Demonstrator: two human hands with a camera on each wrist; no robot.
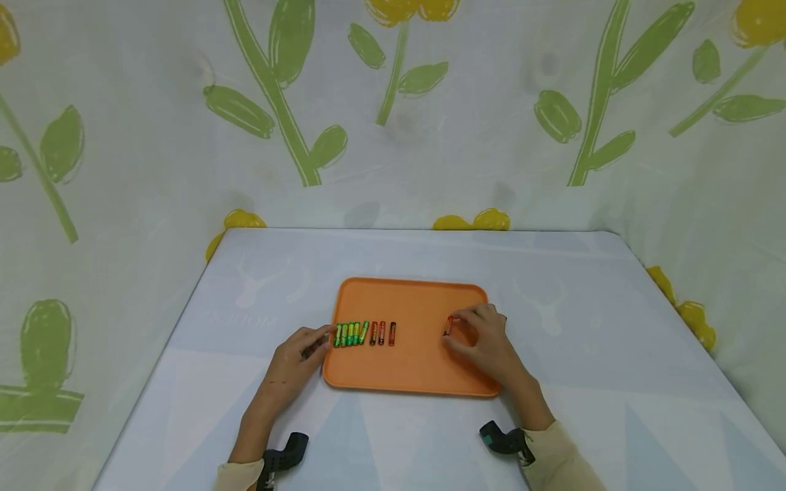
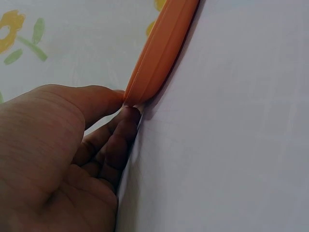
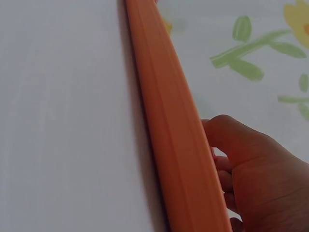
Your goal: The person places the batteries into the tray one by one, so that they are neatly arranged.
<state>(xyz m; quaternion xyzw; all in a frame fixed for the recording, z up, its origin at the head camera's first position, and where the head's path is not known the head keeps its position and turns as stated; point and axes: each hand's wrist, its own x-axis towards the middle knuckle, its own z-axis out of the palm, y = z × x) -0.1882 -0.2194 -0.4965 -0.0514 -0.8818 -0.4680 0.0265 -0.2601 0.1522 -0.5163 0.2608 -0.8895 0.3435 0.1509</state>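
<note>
An orange tray [image 1: 417,375] lies on the table. My left hand [image 1: 293,361] pinches its left rim; the left wrist view shows the thumb on the rim [image 2: 161,53] and fingertips under it. Over the tray's right part, my right hand [image 1: 488,344] holds a small red battery [image 1: 447,326] between thumb and fingers. In the right wrist view the tray's side wall [image 3: 178,135] hides most of that battery and the fingertips. Several green batteries [image 1: 351,334] stand in a row at the tray's left side, followed by three dark red batteries [image 1: 382,333], the last set slightly apart.
A pale patterned cloth covers the table [image 1: 393,443]. Behind and beside it hangs a white curtain [image 1: 460,157] with green leaves and yellow flowers. Each wrist wears a black camera mount, one on the left [image 1: 287,455] and one on the right [image 1: 500,438].
</note>
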